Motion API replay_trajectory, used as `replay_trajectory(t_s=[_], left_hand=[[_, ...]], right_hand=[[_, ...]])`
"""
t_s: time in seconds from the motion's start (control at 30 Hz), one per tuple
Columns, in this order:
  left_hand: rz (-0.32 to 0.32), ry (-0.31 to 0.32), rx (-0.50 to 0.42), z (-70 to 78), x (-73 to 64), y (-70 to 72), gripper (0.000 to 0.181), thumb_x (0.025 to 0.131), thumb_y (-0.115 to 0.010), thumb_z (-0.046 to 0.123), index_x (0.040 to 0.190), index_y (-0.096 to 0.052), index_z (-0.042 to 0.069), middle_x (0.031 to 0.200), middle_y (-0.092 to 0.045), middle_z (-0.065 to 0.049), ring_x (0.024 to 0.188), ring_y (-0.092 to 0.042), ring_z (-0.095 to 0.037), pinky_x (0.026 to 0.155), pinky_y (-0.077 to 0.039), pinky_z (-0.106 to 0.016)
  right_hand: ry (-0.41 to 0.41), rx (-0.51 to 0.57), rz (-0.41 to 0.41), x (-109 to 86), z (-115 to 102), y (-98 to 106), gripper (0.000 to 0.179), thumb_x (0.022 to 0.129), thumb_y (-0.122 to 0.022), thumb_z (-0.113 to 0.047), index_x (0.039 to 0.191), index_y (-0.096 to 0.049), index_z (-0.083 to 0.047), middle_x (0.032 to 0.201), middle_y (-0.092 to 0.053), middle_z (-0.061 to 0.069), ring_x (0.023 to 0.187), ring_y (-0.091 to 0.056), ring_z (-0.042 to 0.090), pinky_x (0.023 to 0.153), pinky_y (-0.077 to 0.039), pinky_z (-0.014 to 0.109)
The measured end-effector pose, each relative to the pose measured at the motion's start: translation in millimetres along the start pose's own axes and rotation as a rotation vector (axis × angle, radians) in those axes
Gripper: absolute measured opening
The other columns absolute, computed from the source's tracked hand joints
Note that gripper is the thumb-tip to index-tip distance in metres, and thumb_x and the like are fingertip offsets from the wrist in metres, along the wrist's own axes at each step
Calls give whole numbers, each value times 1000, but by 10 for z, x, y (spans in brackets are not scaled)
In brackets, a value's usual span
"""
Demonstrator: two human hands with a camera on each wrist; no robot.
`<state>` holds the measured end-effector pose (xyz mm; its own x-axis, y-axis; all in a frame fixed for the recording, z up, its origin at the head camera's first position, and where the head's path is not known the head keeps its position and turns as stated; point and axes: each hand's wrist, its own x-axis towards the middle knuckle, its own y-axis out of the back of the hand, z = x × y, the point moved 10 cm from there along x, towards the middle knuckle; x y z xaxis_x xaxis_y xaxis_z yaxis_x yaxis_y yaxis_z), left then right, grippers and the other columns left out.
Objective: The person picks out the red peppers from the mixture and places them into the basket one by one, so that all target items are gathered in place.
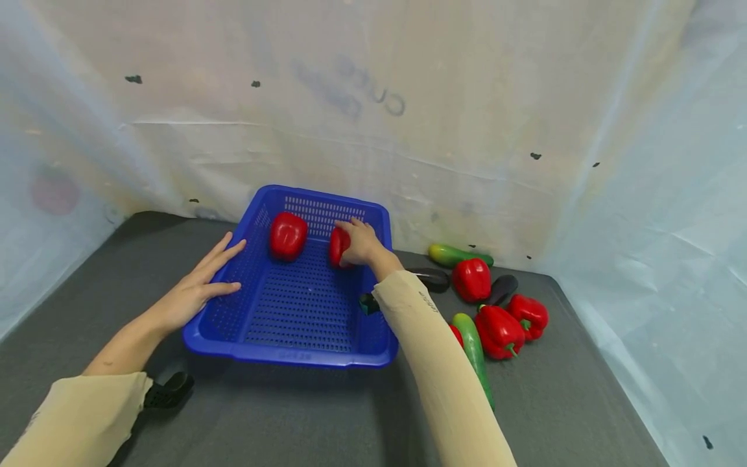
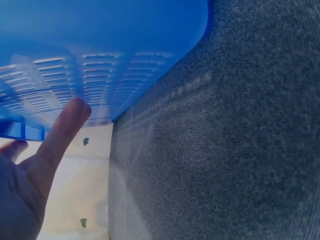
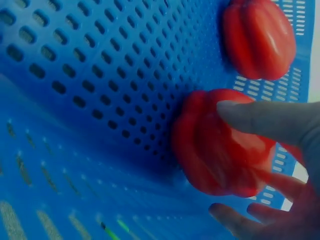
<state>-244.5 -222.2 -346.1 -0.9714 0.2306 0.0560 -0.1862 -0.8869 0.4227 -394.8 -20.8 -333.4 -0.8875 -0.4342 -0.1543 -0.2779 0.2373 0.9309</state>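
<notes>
A blue perforated plastic basket [image 1: 292, 355] has two red bell peppers inside. One bell pepper [image 1: 288, 236] lies by the basket's far left corner. The other bell pepper [image 1: 337, 248] is at the far right, held by my right hand [image 1: 363, 244]. The right wrist view shows the thumb [image 3: 260, 120] lying across this pepper, with fingers along its opposite side and parts of them hidden. At the basket's left rim, my left hand [image 1: 195, 287] touches with its fingers straight and spread. From the left wrist, those fingers appear against the slotted outer wall [image 2: 100, 75].
Right of the basket lie more red bell peppers [image 1: 471, 280], cucumbers [image 1: 474, 353] and dark eggplants [image 1: 503, 289]. My right forearm partly hides this group. Behind the grey table [image 1: 292, 421] hangs a pale sheet [image 1: 467, 97], with sheeting at both sides too.
</notes>
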Motion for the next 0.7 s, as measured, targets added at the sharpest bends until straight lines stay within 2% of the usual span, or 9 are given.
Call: replay_trajectory(t_s=[0.2,0.37,0.7], left_hand=[[-4,-14,-16,-10,-8,26,70,99,-47,14,155,-7,16,160,20,-6,142,19,-46,100,-4,-79],[-2,-1,-15,-43,-31,60,69,99,-47,15,155,-7,17,160,21,-5,142,20,-46,99,-6,-79],[1,9,2,-73,-24,88,68,100,-44,16,155,-5,16,159,22,-8,141,20,-50,96,-6,-81]], right_hand=[[30,28,41,-31,-68,87,84,78,-74,-13,151,-33,-19,159,-21,15,146,-15,40,114,-26,51],[75,62,76,-50,-155,168,82,79,-72,-12,151,-32,-16,158,-21,17,146,-16,39,117,-21,51],[96,152,124,-111,-223,271,78,81,-72,-13,150,-34,-16,158,-22,15,146,-20,35,114,-27,51]])
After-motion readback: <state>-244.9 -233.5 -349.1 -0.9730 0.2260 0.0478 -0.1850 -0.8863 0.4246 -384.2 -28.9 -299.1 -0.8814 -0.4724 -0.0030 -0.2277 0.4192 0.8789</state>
